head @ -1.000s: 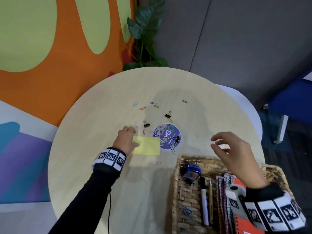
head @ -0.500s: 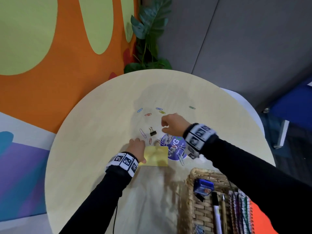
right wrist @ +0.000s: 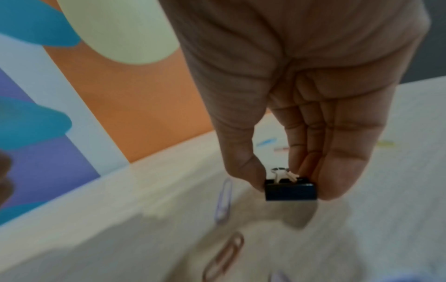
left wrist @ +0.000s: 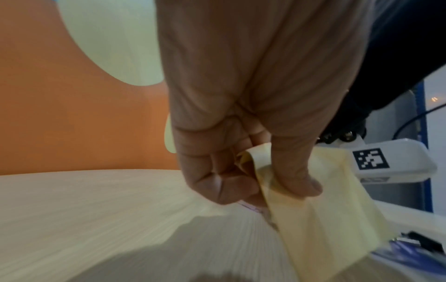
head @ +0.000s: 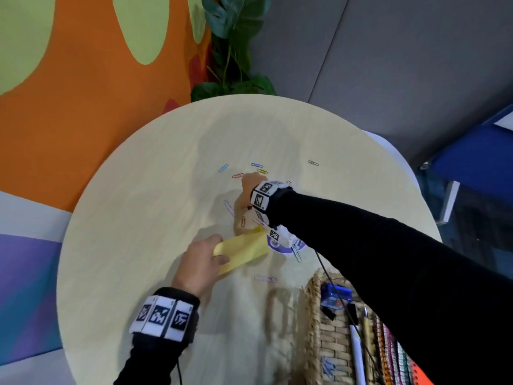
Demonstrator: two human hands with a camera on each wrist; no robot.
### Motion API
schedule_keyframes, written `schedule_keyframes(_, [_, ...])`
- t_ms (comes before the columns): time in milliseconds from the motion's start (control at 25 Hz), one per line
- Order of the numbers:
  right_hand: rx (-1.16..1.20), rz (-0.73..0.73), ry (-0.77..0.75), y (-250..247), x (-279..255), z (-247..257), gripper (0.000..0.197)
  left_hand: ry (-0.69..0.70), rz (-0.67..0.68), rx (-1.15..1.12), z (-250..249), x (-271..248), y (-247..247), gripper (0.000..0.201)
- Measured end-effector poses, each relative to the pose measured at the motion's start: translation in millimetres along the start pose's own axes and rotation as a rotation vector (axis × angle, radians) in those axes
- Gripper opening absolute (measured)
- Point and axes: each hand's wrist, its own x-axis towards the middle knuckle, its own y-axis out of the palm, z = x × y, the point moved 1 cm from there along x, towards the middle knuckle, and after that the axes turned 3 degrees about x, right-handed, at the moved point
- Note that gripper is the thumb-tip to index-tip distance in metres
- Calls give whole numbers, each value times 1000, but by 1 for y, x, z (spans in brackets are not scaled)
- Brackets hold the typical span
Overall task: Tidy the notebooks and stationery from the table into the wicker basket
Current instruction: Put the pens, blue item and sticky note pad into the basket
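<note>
My left hand (head: 204, 259) grips a yellow sticky-note pad (head: 244, 250) near the middle of the round table (head: 144, 218); the left wrist view shows the thumb and curled fingers of that hand (left wrist: 251, 183) pinching the pad (left wrist: 321, 219) lifted off the tabletop. My right hand (head: 249, 194) reaches across further back and pinches a black binder clip (right wrist: 291, 190) between thumb and fingertips just above the table. Several coloured paper clips (head: 258, 165) lie scattered around it. The wicker basket (head: 316, 329) stands at the near right with pens and notebooks inside.
A round purple sticker (head: 288, 245) on the tabletop lies partly under my right wrist. A paper clip (head: 265, 279) lies between the pad and the basket. A potted plant (head: 236, 51) stands behind the table against the orange wall. A blue chair (head: 472, 168) is at the right.
My left hand has lifted the yellow pad off the table and tilted it. My right hand, which came over from above the basket, has closed on the black binder clip and raised it.
</note>
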Motion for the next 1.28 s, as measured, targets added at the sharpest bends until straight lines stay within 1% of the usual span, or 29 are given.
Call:
schedule_keyframes(40, [0, 12, 11, -13, -4, 3, 25, 4, -50, -42, 2, -9, -4, 11])
schedule_keyframes(80, [-19, -14, 27, -28, -14, 4, 21, 15, -96, -79, 3, -19, -7, 13])
schedule_keyframes(120, [-47, -56, 18, -43, -28, 2, 28, 23, -142, -117, 4, -29, -9, 14])
schedule_keyframes(200, [-9, -181, -32, -71, -73, -8, 19, 17, -208, -197, 4, -49, -15, 15])
schedule_keyframes(280, [49, -296, -132, -81, -139, -33, 19, 13, -219, -324, -1, -66, -18, 17])
schedule_keyframes(360, [114, -279, -178, -66, -201, -66, 17, 25, -211, -488, -9, -78, -20, 22])
schedule_keyframes(400, [120, -237, -172, -52, -228, -82, 16, 37, -212, -520, -18, -83, -20, 25])
schedule_keyframes(480, [70, -99, -118, -9, -258, -109, 14, 75, -220, -489, -37, -92, -22, 25])
schedule_keyframes(560, [-48, 34, -99, 32, -266, -126, 13, 121, -207, -456, -59, -103, -26, 23])
schedule_keyframes(600, [-105, 71, -98, 50, -267, -132, 15, 147, -192, -443, -70, -110, -27, 23])
schedule_keyframes(680, [-179, 111, -88, 75, -262, -137, 21, 184, -171, -407, -87, -124, -29, 18])
schedule_keyframes(760, [-209, 129, -90, 88, -254, -138, 29, 194, -161, -383, -98, -137, -25, 9])
schedule_keyframes(800, [-233, 137, -82, 93, -250, -137, 31, 193, -158, -375, -102, -145, -21, 8])
schedule_keyframes(840, [-260, 142, -69, 95, -247, -136, 32, 195, -151, -380, -105, -151, -17, 11])
schedule_keyframes(880, [-277, 148, -59, 96, -246, -136, 30, 196, -143, -389, -108, -158, -12, 20])
schedule_keyframes(1000, [-240, 143, -45, 86, -254, -142, 23, 227, -107, -359, -117, -178, 6, 57])
schedule_keyframes(1040, [-194, 107, -48, 76, -262, -147, 24, 261, -96, -331, -121, -182, 13, 62])
schedule_keyframes(1080, [-126, 40, -41, 64, -274, -154, 26, 311, -95, -303, -126, -186, 20, 60])
schedule_keyframes(1160, [80, -180, 1, 35, -303, -176, 25, 397, -86, -233, -140, -191, 36, 46])
schedule_keyframes(1200, [174, -296, 39, 23, -319, -190, 23, 411, -54, -186, -151, -193, 44, 44])
schedule_keyframes(1280, [267, -466, 108, 7, -353, -217, 19, 428, 46, -42, -174, -195, 65, 52])
